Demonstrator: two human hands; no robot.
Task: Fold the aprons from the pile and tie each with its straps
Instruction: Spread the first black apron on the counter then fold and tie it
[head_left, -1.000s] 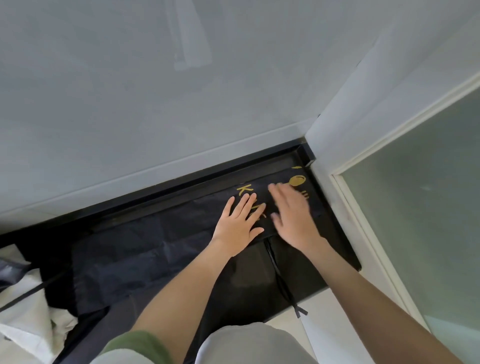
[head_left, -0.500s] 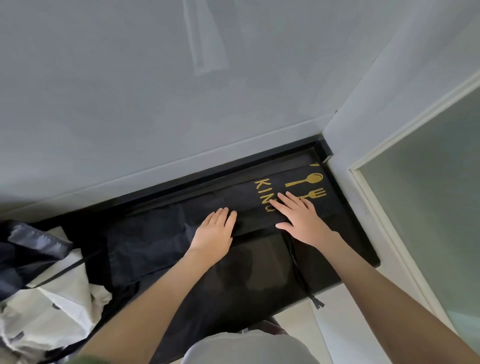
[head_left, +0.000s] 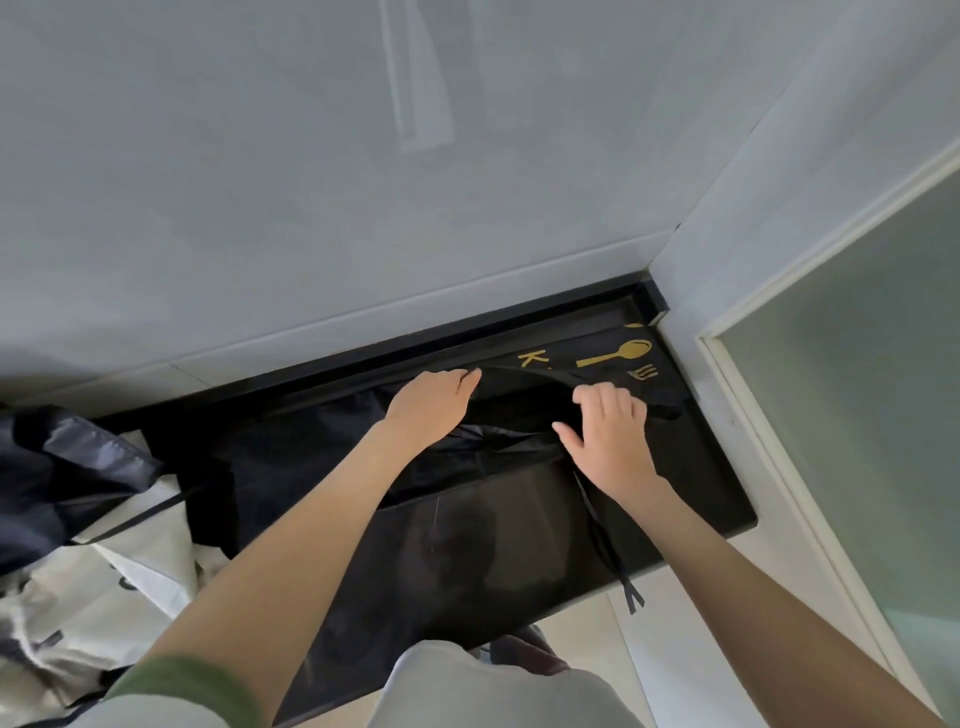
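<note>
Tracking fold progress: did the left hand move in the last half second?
Yes. The left hand has gone away from the person, toward the counter's raised back edge, gripping the black apron.

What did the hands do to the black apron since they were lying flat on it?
The left hand and right hand now grip a fold of the black apron and lift it, hiding most gold letters. The strap still dangles over the counter edge; the pile stays at left.

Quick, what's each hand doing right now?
Left hand: grips the folded edge of the black apron.
Right hand: grips the same apron's fold.
</note>
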